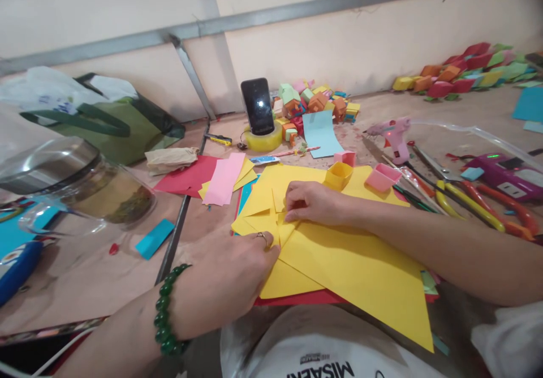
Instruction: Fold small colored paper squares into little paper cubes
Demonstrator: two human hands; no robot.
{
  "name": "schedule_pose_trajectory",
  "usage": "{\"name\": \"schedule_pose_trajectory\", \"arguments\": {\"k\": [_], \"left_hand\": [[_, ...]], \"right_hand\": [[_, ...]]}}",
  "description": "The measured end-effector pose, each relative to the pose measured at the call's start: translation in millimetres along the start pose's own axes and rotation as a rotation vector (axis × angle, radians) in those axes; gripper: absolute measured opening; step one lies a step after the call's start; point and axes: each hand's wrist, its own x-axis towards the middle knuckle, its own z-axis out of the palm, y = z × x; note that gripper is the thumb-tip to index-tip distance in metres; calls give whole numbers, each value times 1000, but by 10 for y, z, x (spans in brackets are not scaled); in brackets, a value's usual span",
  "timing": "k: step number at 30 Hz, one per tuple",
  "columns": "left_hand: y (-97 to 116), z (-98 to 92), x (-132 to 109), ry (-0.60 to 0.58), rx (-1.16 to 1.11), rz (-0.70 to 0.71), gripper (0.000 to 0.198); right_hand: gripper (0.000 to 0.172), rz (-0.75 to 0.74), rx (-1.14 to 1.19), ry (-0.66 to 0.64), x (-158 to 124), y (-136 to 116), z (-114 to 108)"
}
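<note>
My right hand (311, 201) is closed, its curled fingertips at a small folded piece of yellow paper (286, 232). Across from it, my left hand (233, 270), with a ring and a green bead bracelet (165, 310), has its fingers bent down at the same piece's near edge; the fingertips are partly hidden. Under both hands lie large yellow paper sheets (365, 265), overlapping, with red paper showing below. A folded yellow paper box (338, 175) and a pink paper box (383, 177) sit beyond my right forearm.
A phone (258, 106) stands in a tape roll (263, 139) before piled paper boxes (318, 101). To the right are a pink glue gun (395, 139), scissors and pliers (470, 202). A glass teapot (123, 191) and green bag (139, 123) stand left.
</note>
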Motion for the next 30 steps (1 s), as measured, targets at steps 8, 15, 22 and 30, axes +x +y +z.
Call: {"name": "schedule_pose_trajectory", "arguments": {"k": [8, 15, 22, 30], "left_hand": [[52, -58, 43, -90, 29, 1, 23], [50, -63, 34, -96, 48, -3, 18], [48, -71, 23, -49, 64, -14, 27], [30, -77, 53, -17, 75, 33, 20]], "right_hand": [[14, -23, -47, 15, -5, -12, 42], [14, -11, -89, -14, -4, -21, 45], [11, -1, -127, -45, -11, -70, 21], [14, -29, -135, -8, -34, -42, 44]]}}
